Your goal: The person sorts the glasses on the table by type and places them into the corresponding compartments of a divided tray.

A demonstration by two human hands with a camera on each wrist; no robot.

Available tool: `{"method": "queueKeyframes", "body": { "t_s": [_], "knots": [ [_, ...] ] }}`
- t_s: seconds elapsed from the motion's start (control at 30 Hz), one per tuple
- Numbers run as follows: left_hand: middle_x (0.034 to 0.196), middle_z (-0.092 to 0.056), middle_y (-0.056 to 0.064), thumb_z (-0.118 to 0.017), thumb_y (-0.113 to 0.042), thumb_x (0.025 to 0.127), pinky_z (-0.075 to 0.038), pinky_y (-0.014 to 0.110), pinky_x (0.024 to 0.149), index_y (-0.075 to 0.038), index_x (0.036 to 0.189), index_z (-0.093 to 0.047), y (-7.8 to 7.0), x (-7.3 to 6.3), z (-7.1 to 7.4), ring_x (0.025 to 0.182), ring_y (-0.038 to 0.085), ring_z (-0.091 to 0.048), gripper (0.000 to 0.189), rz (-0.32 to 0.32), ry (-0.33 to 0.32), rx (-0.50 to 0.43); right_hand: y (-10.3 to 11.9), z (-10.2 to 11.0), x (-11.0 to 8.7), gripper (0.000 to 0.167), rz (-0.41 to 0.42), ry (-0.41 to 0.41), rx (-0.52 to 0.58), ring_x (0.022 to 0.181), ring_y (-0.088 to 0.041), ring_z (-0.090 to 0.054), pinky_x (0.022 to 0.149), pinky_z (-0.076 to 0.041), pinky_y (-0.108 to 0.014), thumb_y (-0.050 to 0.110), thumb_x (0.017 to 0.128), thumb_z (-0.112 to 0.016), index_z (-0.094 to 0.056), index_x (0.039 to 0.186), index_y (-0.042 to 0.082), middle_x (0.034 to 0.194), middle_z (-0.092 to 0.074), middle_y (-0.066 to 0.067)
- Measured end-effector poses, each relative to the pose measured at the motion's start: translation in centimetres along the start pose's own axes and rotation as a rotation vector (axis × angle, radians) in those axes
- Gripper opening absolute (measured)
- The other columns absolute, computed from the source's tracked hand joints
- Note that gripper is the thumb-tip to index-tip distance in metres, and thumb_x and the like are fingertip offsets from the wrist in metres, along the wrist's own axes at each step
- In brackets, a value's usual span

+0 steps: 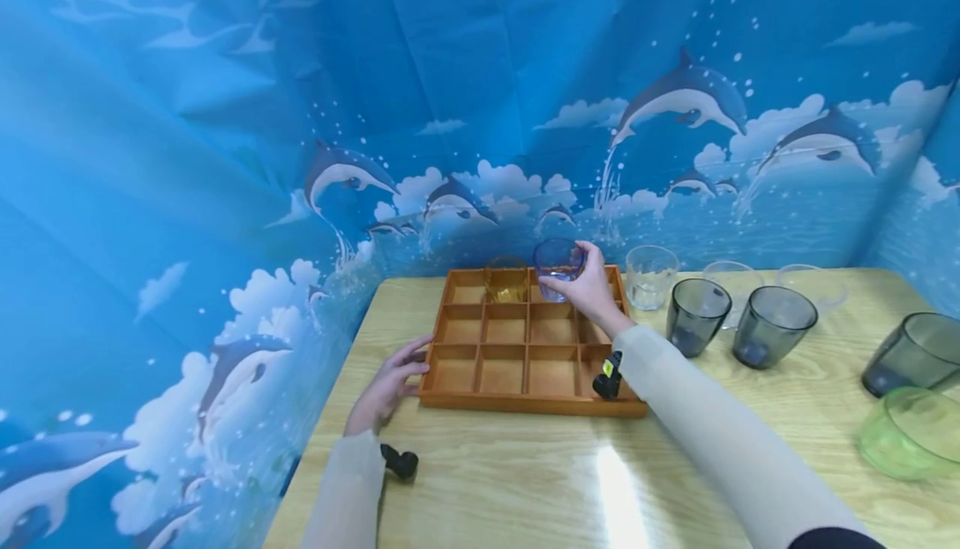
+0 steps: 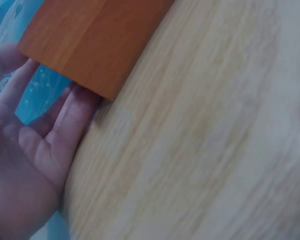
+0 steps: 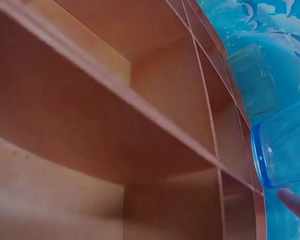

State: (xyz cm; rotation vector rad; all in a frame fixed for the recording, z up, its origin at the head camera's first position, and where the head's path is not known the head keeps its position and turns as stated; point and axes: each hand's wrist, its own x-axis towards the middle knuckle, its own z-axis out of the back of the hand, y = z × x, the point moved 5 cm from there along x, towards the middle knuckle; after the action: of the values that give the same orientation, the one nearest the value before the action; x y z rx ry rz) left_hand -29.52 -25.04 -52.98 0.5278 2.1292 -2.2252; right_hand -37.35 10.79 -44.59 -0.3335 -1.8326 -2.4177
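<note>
Backdrop point(image 1: 487, 57): blue sheeting printed with dolphins, clouds and spray; covers the far side and the left, and turns a corner at the far right.

Table point(image 1: 510, 482): pale wood grain; a bright streak of reflected light on its near part.

Tray point(image 1: 525, 405): reddish-brown wood, twelve compartments in three rows of four; lies on the table, left of most of the glassware.

Sleeves point(image 1: 720, 424), two: pale, reaching in from the near side.

Left hand point(image 1: 387, 385): at the tray's left side, fingers extended and loose, touching the wood without grasping it.

Right hand point(image 1: 592, 288): over the tray's far row; thumb and fingers pinch the blue glass at its side.

Smoky grey glasses point(image 1: 775, 326), three: two near each other right of the tray, the third well apart at the far right of the group.

Green glass point(image 1: 907, 432): right, just nearer than the third grey one.

Clear glasses point(image 1: 651, 276), three: one just beside the tray's far right corner, two behind the grey pair.

Blue glass point(image 1: 557, 272): upright in the right hand, at the third far-row compartment from the left — whether its base touches the tray cannot be told.

Amber glass point(image 1: 506, 282): upright in the second far-row compartment from the left.

Wrist devices point(image 1: 609, 376), two: black, one at each wrist.
</note>
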Motion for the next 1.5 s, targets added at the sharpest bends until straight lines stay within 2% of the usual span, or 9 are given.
{"method": "queueKeyframes", "body": {
  "t_s": [0.2, 0.4, 0.63, 0.83, 0.97, 1.07, 1.23, 1.5],
  "knots": [
    [0.141, -0.033, 0.013, -0.058, -0.012, 0.089, -0.045, 0.043, 0.081, -0.022, 0.14, -0.043, -0.1, 0.1, 0.0, 0.123, 0.033, -0.035, 0.054, -0.009, 0.011, 0.005, -0.7, -0.9, 1.0, 0.096, -0.01, 0.0, 0.016, 0.123, -0.032, -0.035, 0.098, -0.035, -0.046, 0.036, 0.07, -0.08, -0.022, 0.14, 0.007, 0.135, -0.028, -0.018],
    [0.142, -0.032, 0.013, -0.058, -0.014, 0.089, -0.044, 0.044, 0.083, -0.024, 0.141, -0.042, 0.1, 0.1, 0.1, 0.125, 0.033, -0.033, 0.055, -0.005, 0.019, 0.026, -1.4, -1.4, 1.2, 0.092, -0.018, 0.025, -0.005, 0.119, -0.032, -0.036, 0.097, -0.034, -0.047, 0.033, 0.073, -0.078, -0.021, 0.14, 0.006, 0.134, -0.027, -0.019],
    [0.142, -0.033, 0.014, -0.057, -0.015, 0.09, -0.044, 0.044, 0.084, -0.023, 0.141, -0.041, 0.1, -0.2, 0.0, 0.124, 0.033, -0.036, 0.055, -0.003, 0.017, 0.043, -2.1, -1.7, 1.2, 0.094, -0.037, 0.079, -0.017, 0.104, -0.03, -0.045, 0.09, -0.04, -0.045, 0.036, 0.073, -0.078, -0.021, 0.14, 0.003, 0.13, -0.03, -0.02],
    [0.145, -0.028, 0.018, -0.054, -0.011, 0.092, -0.044, 0.043, 0.085, -0.016, 0.145, -0.034, -1.6, -1.3, -0.8, 0.125, 0.034, -0.034, 0.057, 0.017, 0.07, 0.04, -2.6, -1.6, 1.1, 0.093, -0.061, 0.146, -0.047, 0.114, -0.033, -0.041, 0.094, -0.037, -0.047, 0.031, 0.077, -0.076, -0.018, 0.144, 0.001, 0.134, -0.031, -0.022],
    [0.145, -0.029, 0.018, -0.055, -0.013, 0.092, -0.043, 0.044, 0.085, -0.017, 0.145, -0.035, -0.8, -0.7, -0.4, 0.125, 0.034, -0.034, 0.056, 0.007, 0.05, 0.038, -2.8, -1.5, 1.0, 0.087, -0.062, 0.175, -0.042, 0.123, -0.036, -0.035, 0.096, -0.035, -0.049, 0.025, 0.08, -0.074, -0.019, 0.144, 0.0, 0.139, -0.029, -0.023],
    [0.144, -0.032, 0.015, -0.057, -0.016, 0.091, -0.044, 0.044, 0.084, -0.023, 0.143, -0.039, 0.0, 0.0, -0.1, 0.125, 0.033, -0.036, 0.055, 0.011, 0.025, 0.035, -2.8, -1.3, 0.8, 0.084, -0.063, 0.176, -0.038, 0.126, -0.036, -0.032, 0.097, -0.034, -0.049, 0.023, 0.081, -0.073, -0.021, 0.143, 0.001, 0.141, -0.028, -0.022],
    [0.14, -0.038, 0.01, -0.062, -0.019, 0.088, -0.045, 0.042, 0.082, -0.03, 0.138, -0.046, 0.3, 0.1, 0.1, 0.122, 0.03, -0.04, 0.053, 0.008, -0.001, 0.04, -2.5, -0.8, 0.4, 0.081, -0.081, 0.165, -0.046, 0.127, -0.035, -0.032, 0.097, -0.033, -0.05, 0.022, 0.082, -0.072, -0.022, 0.143, 0.004, 0.142, -0.029, -0.02],
    [0.141, -0.035, 0.012, -0.059, -0.017, 0.088, -0.046, 0.043, 0.081, -0.027, 0.139, -0.045, 0.2, -0.1, 0.0, 0.122, 0.032, -0.039, 0.054, -0.007, 0.002, 0.042, -1.7, 0.0, 0.0, 0.067, -0.088, 0.12, -0.039, 0.12, -0.036, -0.04, 0.093, -0.039, -0.049, 0.013, 0.086, -0.066, -0.028, 0.139, 0.001, 0.134, -0.037, -0.023]
  ]
}}
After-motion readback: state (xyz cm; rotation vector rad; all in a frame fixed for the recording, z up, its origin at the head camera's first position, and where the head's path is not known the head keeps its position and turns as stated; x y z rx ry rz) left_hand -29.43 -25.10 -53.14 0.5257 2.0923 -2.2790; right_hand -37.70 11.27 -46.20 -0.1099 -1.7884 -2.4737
